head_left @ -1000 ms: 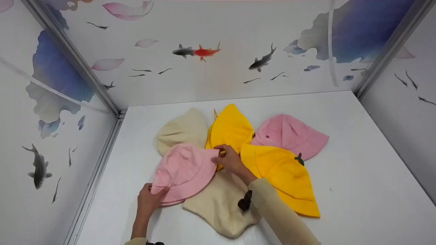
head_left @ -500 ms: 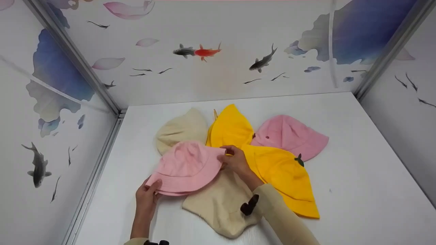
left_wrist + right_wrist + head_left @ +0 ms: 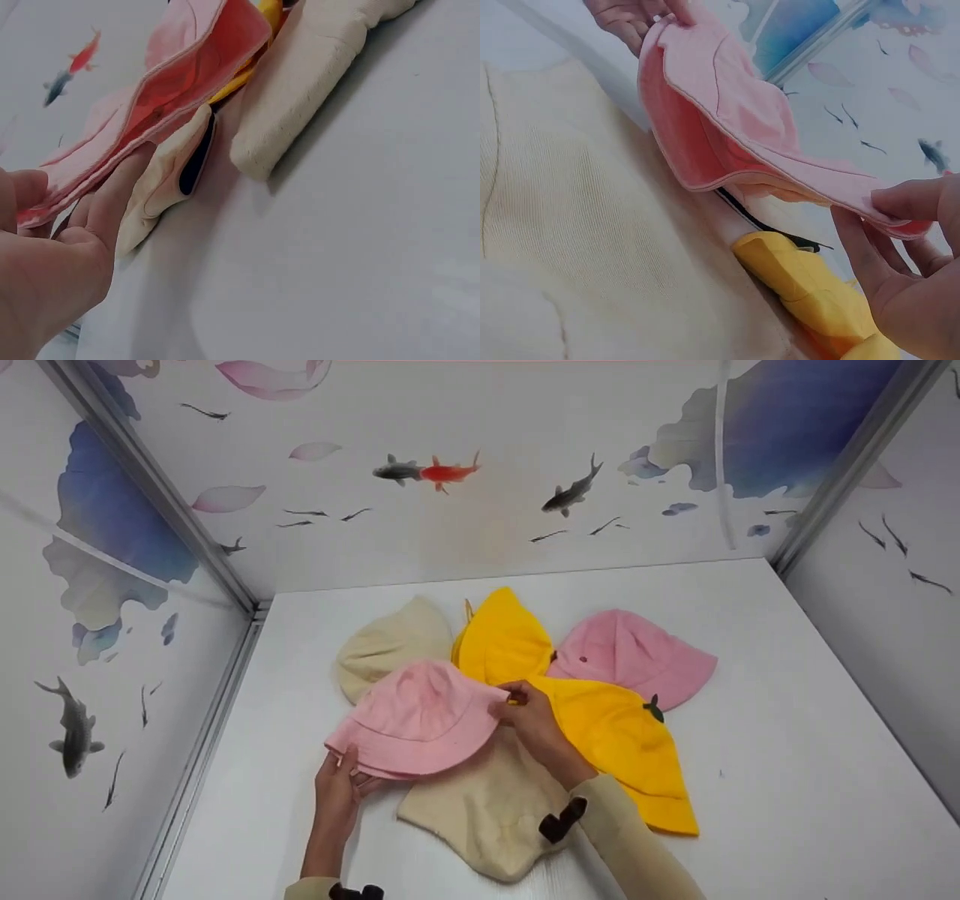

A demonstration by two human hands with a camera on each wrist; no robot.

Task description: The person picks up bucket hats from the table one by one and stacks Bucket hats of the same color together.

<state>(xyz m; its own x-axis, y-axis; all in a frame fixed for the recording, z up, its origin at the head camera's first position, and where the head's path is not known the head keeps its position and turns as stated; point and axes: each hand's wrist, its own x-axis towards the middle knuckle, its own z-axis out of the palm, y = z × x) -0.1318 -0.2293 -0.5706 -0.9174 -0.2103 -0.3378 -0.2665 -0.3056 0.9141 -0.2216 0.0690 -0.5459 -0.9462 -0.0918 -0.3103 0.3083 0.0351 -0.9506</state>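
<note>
A light pink bucket hat (image 3: 420, 720) is held up between both hands, its brim facing the person. My left hand (image 3: 339, 787) pinches the left end of the brim, thumb on top and fingers underneath, as the left wrist view shows. At the opposite end my right hand (image 3: 536, 720) pinches the brim between thumb and fingers. In the right wrist view the pink hat (image 3: 742, 112) hangs partly folded, its underside gaping. Below it lies a cream hat (image 3: 487, 810), partly covered in the head view. Behind it are another cream hat (image 3: 397, 645) and a yellow hat (image 3: 502, 634).
To the right, a yellow hat (image 3: 615, 735) with a green leaf tab (image 3: 655, 709) overlaps a darker pink hat (image 3: 637, 656). All lie on a white table (image 3: 787, 735). Printed panels (image 3: 450, 532) with fish and petals enclose the back and sides.
Both hands have raised the pink hat and shifted it slightly away and to the right. The left hand's grip now sits higher in the head view. The other hats stay put.
</note>
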